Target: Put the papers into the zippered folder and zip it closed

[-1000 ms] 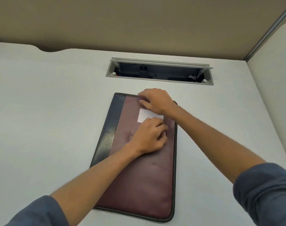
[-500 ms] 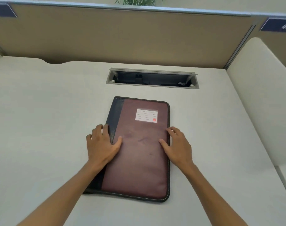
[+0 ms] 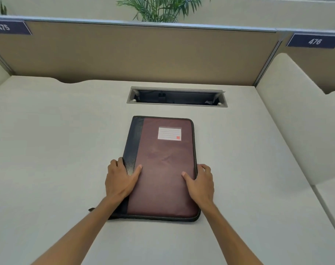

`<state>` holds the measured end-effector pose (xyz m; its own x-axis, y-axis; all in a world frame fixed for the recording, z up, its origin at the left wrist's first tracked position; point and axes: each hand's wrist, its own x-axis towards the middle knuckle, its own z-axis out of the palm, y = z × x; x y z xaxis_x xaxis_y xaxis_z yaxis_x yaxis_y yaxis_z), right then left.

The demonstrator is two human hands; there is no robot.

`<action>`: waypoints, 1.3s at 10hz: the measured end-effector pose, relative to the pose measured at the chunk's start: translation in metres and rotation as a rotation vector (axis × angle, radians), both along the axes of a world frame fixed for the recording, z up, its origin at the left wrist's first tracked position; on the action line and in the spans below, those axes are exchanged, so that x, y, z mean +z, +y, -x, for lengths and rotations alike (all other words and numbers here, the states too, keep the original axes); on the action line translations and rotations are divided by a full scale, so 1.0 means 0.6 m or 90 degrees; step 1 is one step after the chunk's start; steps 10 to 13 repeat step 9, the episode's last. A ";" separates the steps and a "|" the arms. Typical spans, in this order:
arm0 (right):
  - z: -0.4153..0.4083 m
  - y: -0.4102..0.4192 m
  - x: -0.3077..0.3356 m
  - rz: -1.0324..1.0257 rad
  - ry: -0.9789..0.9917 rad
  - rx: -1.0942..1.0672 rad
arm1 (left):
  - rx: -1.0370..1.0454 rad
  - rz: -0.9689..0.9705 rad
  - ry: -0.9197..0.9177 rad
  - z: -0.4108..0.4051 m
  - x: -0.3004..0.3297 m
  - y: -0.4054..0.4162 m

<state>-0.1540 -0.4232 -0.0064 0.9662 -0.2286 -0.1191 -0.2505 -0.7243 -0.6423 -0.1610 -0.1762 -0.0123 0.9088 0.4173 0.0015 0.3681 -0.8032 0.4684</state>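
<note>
The zippered folder [image 3: 163,165], maroon with a dark blue spine strip and a white label, lies flat and closed on the pale desk [image 3: 57,140]. A zip pull tab [image 3: 91,209] sticks out at its near left corner. My left hand [image 3: 119,178] holds the folder's left edge, thumb on the cover and fingers curled over the side. My right hand [image 3: 201,181] holds the right edge the same way, thumb on top. No loose papers are in view.
An open cable tray slot [image 3: 177,97] is sunk into the desk just beyond the folder. A tan partition [image 3: 143,54] closes the back, and a pale side divider [image 3: 296,121] rises at the right. A plant [image 3: 159,8] shows above the partition.
Both hands left the folder's top area near the label and came down to its two side edges. The view tilted up, showing the partition top and plant.
</note>
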 end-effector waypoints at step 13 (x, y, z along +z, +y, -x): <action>-0.056 0.002 0.022 0.176 -0.041 0.092 | -0.076 -0.122 -0.039 -0.046 0.026 0.015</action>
